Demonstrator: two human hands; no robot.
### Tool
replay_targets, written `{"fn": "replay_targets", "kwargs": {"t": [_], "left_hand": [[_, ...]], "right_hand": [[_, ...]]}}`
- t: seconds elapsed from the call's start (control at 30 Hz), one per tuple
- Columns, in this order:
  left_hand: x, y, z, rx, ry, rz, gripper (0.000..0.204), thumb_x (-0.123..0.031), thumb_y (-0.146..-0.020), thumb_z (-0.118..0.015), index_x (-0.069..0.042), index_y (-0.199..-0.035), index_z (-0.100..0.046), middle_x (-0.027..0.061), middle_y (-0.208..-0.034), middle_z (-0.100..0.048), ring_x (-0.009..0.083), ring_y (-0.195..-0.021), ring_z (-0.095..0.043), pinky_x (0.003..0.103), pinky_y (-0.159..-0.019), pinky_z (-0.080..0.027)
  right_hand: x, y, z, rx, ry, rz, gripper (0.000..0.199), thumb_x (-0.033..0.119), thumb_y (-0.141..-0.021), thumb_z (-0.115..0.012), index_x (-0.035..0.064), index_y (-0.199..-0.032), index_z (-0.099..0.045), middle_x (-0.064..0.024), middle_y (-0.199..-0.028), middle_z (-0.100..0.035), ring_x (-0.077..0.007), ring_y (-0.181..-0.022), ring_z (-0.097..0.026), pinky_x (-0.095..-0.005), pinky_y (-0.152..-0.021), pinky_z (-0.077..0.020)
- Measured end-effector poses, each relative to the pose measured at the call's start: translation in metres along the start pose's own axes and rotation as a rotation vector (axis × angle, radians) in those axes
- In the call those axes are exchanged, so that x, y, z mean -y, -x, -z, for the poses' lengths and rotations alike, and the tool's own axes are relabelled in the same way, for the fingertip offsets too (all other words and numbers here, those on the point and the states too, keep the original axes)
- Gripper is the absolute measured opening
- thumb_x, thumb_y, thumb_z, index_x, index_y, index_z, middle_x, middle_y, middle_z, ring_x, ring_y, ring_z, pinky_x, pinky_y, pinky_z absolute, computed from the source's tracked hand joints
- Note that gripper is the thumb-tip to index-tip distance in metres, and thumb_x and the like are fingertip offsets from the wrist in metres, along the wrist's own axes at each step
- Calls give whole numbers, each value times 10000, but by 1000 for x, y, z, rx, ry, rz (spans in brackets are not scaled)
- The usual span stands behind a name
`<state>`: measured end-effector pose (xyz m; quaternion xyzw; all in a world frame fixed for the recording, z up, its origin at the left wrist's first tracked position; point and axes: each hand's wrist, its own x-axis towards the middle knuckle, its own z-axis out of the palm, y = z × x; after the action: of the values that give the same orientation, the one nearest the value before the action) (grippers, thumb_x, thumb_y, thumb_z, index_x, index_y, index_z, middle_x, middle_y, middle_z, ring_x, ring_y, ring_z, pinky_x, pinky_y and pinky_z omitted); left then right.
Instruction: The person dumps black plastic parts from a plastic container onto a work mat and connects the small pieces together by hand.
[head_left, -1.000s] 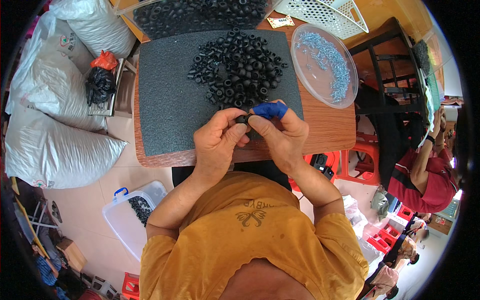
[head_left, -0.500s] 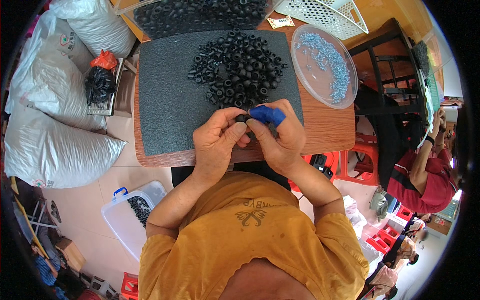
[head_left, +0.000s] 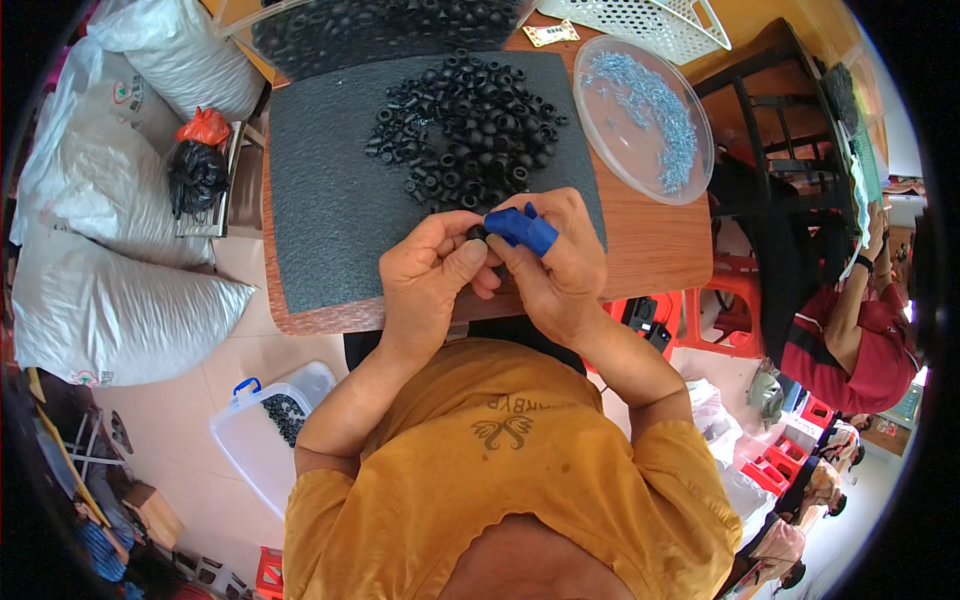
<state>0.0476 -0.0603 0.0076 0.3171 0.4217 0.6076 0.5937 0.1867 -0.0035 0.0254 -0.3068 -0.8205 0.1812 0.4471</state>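
Note:
My left hand and my right hand meet over the near edge of a dark grey foam mat. Together they pinch one small black rubber ring between the fingertips. The forefinger of my right hand wears a blue finger cover. Just beyond my hands lies a heap of several black rubber rings on the mat. To the right of the heap stands a clear round plastic dish with several small blue-grey metal parts in it.
The mat lies on a wooden table. A clear bin of black rings and a white perforated basket stand at the back. White sacks lie at left, a plastic tub on the floor. Another person in red sits at right.
My hands have stayed at the mat's near edge, turning the small ring slightly; the blue-covered finger has shifted a little left over it.

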Motion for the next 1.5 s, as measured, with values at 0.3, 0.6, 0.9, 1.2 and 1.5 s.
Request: {"fn": "replay_targets", "kwargs": {"t": [0.3,0.6,0.9,1.2,1.5], "left_hand": [[-2,-4,1,47,-22,9,202,-89,-923,-562,52,-1067,-569,96,-812,-651,99,-615,-595,206,-543,-495],[-6,-1,1,-26,38,43,129,-58,-871,-581,48,-938,-611,73,-697,-640,83,-559,-574,193,-524,-457],[-8,-4,-2,-119,-17,-52,88,-52,-851,-608,29,-883,-621,22,-678,-614,56,-575,-549,185,-553,-446],[-11,-3,3,-80,-30,34,72,-40,-842,-604,29,-851,-622,20,-674,-606,55,-576,-543,189,-541,-437],[-14,-1,8,-24,118,223,132,-105,-878,-603,24,-874,-627,35,-680,-618,84,-582,-578,206,-543,-465]], "right_hand": [[1,4,0,-30,-64,-76,210,-76,-721,-669,15,-907,-629,-103,-908,-632,-242,-801,-570,-313,-677,-460],[-3,7,1,-34,-188,34,275,-28,-679,-698,-2,-937,-606,-137,-895,-613,-299,-773,-558,-370,-644,-448],[-7,-6,-3,161,47,156,264,66,-598,-729,-16,-751,-530,-159,-811,-531,-324,-717,-515,-406,-591,-421],[-10,-21,0,291,154,357,248,143,-578,-692,45,-630,-470,-94,-661,-432,-258,-615,-447,-366,-539,-362],[-20,-20,-7,176,74,487,272,151,-528,-676,74,-543,-416,-83,-602,-406,-243,-561,-443,-355,-490,-356]]}}
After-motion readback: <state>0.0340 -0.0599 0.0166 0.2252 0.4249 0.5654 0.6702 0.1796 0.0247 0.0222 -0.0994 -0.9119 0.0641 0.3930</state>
